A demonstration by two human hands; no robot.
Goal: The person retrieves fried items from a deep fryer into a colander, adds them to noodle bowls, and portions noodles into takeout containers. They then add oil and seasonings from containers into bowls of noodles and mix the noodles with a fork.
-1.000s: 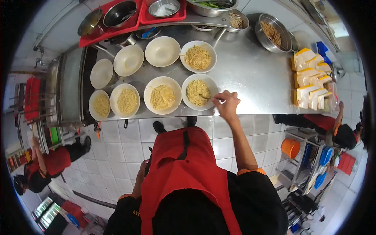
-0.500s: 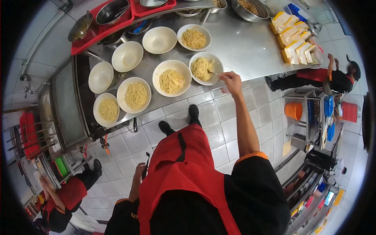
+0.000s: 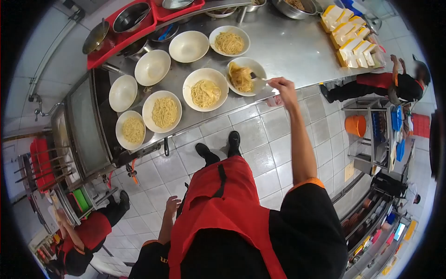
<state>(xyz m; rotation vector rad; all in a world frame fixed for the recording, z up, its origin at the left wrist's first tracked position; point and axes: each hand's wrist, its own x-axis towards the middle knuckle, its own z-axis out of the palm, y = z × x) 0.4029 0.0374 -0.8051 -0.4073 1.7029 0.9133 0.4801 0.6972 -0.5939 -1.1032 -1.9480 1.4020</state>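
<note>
My right hand (image 3: 283, 89) grips the handle of a spoon (image 3: 260, 78), its dark head inside a white bowl (image 3: 261, 65) at the counter's front edge. Noodles (image 3: 241, 78) in that bowl carry a brownish-orange sauce. To its left stands a bowl of noodles (image 3: 206, 94) with a pale topping, and behind it another noodle bowl (image 3: 229, 43). Down by my left side, beside the red apron (image 3: 218, 200), my left hand (image 3: 172, 205) hangs with loosely parted fingers and nothing in it.
Two more noodle bowls (image 3: 163, 112) and several bare white bowls (image 3: 189, 46) stand on the left of the steel counter (image 3: 288, 51). Yellow-and-white cartons (image 3: 348, 35) stack at its right end. Co-workers are at the right (image 3: 399, 83) and lower left (image 3: 88, 232).
The spoon has shifted within the bowl, and the noodles there, pale before, now show brownish-orange sauce. My left hand has moved slightly away from the apron's side.
</note>
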